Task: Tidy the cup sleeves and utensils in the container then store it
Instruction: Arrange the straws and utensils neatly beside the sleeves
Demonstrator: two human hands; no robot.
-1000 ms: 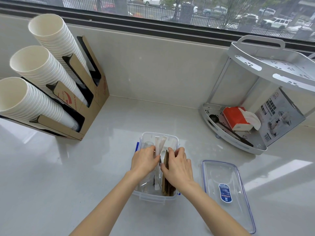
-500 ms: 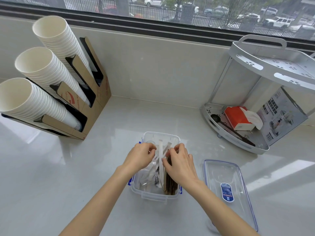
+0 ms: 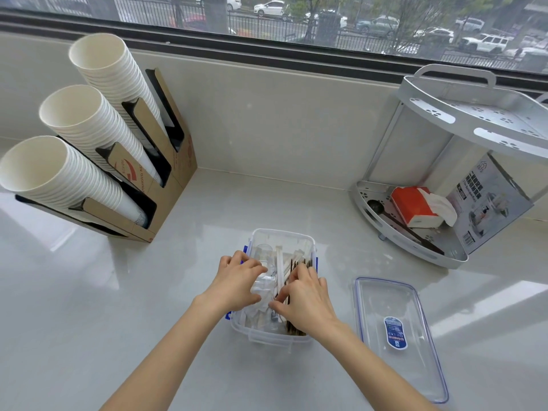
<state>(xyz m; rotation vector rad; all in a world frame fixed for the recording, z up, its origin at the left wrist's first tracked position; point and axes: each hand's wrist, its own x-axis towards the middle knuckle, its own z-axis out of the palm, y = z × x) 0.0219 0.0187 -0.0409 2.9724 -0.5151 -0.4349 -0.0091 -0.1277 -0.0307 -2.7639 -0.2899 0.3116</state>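
Container (image 3: 283, 238): L hand (image 3: 237, 280) curled on wrapped utensils (image 3: 264, 287); R hand (image 3: 308, 295) pinching cup sleeves (image 3: 292, 327).

Single head-worn view, wide-angle, looking forward and steeply down at a pale counter (image 3: 89, 336). Close in: both forearms enter from the bottom edge. Window (image 3: 296, 19) runs across the top (street beyond, apparently some way below). Edges bow outward, so margins distort. No second view to compare.

Bright daylight from the window (image 3: 296, 22) glares off the glossy counter (image 3: 89, 292); edges bow, slightly soft.
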